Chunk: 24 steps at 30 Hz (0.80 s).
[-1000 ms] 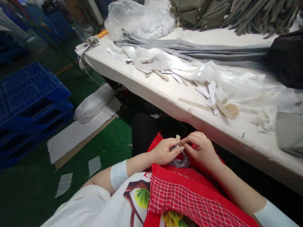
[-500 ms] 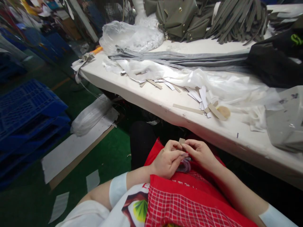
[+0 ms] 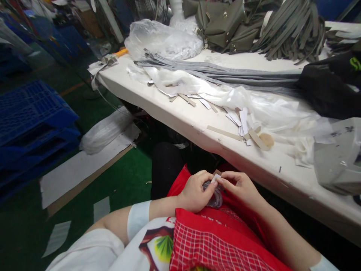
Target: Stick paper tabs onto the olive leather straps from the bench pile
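Both hands meet in my lap over a red apron [image 3: 214,226]. My left hand [image 3: 196,191] is closed around a greyish roll of tape [image 3: 215,197]. My right hand [image 3: 239,186] pinches a small pale strip [image 3: 216,177] at its fingertips, right against the left thumb. The roll is mostly hidden by my fingers.
A white table [image 3: 180,113] runs just beyond my knees, with paper strips [image 3: 242,122], clear plastic sheet [image 3: 254,99], long grey straps [image 3: 225,73] and olive bags [image 3: 222,22]. A grey piece [image 3: 338,158] lies at the right. Blue crates [image 3: 31,120] and board sheets [image 3: 81,165] sit on the green floor, left.
The hands stayed together in the lap; the small strip shifted slightly between the fingertips. The camera view swung a little, mostly up then back.
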Motion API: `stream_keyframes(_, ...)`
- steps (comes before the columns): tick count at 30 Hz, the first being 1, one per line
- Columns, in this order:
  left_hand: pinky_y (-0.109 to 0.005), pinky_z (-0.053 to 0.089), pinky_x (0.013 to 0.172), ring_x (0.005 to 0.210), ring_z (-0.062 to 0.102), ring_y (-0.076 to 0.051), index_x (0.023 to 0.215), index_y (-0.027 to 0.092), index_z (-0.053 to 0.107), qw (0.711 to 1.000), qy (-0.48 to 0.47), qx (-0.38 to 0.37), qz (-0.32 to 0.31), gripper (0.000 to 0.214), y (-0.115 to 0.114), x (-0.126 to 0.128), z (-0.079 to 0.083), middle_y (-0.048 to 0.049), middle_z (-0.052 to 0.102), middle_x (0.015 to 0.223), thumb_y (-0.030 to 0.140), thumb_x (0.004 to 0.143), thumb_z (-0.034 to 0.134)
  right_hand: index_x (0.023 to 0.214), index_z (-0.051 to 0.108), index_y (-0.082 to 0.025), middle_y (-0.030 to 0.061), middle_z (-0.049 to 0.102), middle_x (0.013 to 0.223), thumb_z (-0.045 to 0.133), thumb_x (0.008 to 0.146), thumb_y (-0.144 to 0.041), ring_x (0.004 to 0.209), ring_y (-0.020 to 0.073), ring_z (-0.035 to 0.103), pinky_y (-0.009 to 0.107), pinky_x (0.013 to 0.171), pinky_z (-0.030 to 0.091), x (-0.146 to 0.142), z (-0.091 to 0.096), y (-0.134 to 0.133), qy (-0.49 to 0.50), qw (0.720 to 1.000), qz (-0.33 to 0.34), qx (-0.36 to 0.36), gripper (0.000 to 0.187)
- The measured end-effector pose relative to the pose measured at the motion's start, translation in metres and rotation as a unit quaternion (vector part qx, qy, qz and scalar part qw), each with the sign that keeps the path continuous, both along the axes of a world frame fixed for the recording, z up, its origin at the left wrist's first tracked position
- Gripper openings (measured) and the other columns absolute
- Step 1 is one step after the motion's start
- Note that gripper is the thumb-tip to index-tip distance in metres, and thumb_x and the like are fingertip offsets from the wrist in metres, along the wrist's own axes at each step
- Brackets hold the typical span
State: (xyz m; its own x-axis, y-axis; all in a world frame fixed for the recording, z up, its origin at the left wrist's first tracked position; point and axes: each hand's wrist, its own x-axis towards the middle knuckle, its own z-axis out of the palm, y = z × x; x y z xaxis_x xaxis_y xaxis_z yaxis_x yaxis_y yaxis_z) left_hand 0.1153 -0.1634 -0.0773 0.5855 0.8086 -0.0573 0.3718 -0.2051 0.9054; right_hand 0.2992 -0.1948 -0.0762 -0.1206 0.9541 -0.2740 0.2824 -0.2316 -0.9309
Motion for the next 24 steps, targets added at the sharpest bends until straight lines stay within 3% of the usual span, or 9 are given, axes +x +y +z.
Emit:
stream_keyframes(5,-0.032,0.047,0.077,0.086,0.063,-0.020,0.107,0.016,0.048,0.999,0.003,-0.024,0.045,0.029,-0.003,0.001,0.002,-0.0070,0.065,0.095,0.030,0.085,0.061,0.071,0.070,-0.016,0.0003,0.065,0.067,0.064,0.083,-0.046,0.065,0.0156,0.056,0.025,0.062,0.043,0.007,-0.003,0.003,0.007,0.999,0.020,-0.034,0.033)
stream_keyframes(10,-0.035,0.049,0.077,0.087,0.064,-0.022,0.110,0.018,0.045,0.999,0.021,-0.034,0.034,0.033,-0.005,0.003,0.004,-0.0078,0.066,0.096,0.034,0.086,0.060,0.074,0.070,-0.016,0.0038,0.069,0.074,0.069,0.076,-0.050,0.071,0.0189,0.060,0.029,0.070,0.048,0.007,0.003,0.008,0.016,0.997,0.034,-0.070,0.034)
stream_keyframes(15,-0.035,0.050,0.078,0.088,0.064,-0.022,0.112,0.017,0.046,0.999,0.032,-0.022,0.004,0.033,-0.006,0.002,0.008,-0.0096,0.066,0.101,0.033,0.085,0.058,0.069,0.062,-0.017,0.0004,0.064,0.065,0.074,0.072,-0.049,0.062,0.0148,0.055,0.026,0.060,0.045,0.006,0.005,0.010,0.020,0.996,0.045,-0.076,0.034)
stream_keyframes(17,-0.034,0.050,0.078,0.089,0.065,-0.023,0.112,0.016,0.049,0.999,0.034,-0.019,-0.022,0.037,-0.002,0.000,0.007,-0.0101,0.066,0.102,0.033,0.082,0.062,0.068,0.060,-0.018,0.0007,0.064,0.066,0.070,0.078,-0.044,0.062,0.0149,0.056,0.027,0.060,0.046,0.005,0.006,0.007,-0.006,0.998,0.053,-0.043,0.029)
stream_keyframes(20,-0.030,0.049,0.071,0.083,0.065,-0.021,0.103,0.017,0.059,0.993,0.054,-0.070,-0.080,0.030,0.008,-0.006,0.002,-0.0076,0.069,0.094,0.035,0.079,0.064,0.080,0.067,-0.019,0.0040,0.070,0.080,0.057,0.089,-0.028,0.074,0.0179,0.063,0.031,0.072,0.051,0.000,0.008,-0.003,-0.109,0.987,0.091,0.076,0.016)
stream_keyframes(22,-0.027,0.048,0.064,0.073,0.064,-0.018,0.097,0.016,0.063,0.983,0.036,-0.160,-0.077,0.025,0.016,-0.008,-0.002,-0.0053,0.069,0.083,0.034,0.080,0.062,0.104,0.069,-0.022,0.0071,0.071,0.102,0.049,0.091,-0.019,0.093,0.0215,0.064,0.037,0.087,0.052,-0.004,0.010,-0.012,-0.195,0.956,0.138,0.172,0.024)
stream_keyframes(24,-0.025,0.046,0.062,0.069,0.062,-0.016,0.097,0.013,0.065,0.967,-0.021,-0.252,-0.043,0.026,0.023,-0.008,-0.006,-0.0041,0.067,0.079,0.027,0.074,0.066,0.127,0.060,-0.021,0.0106,0.065,0.122,0.046,0.090,-0.014,0.111,0.0253,0.059,0.045,0.100,0.048,-0.008,0.009,-0.019,-0.272,0.916,0.162,0.245,0.041)
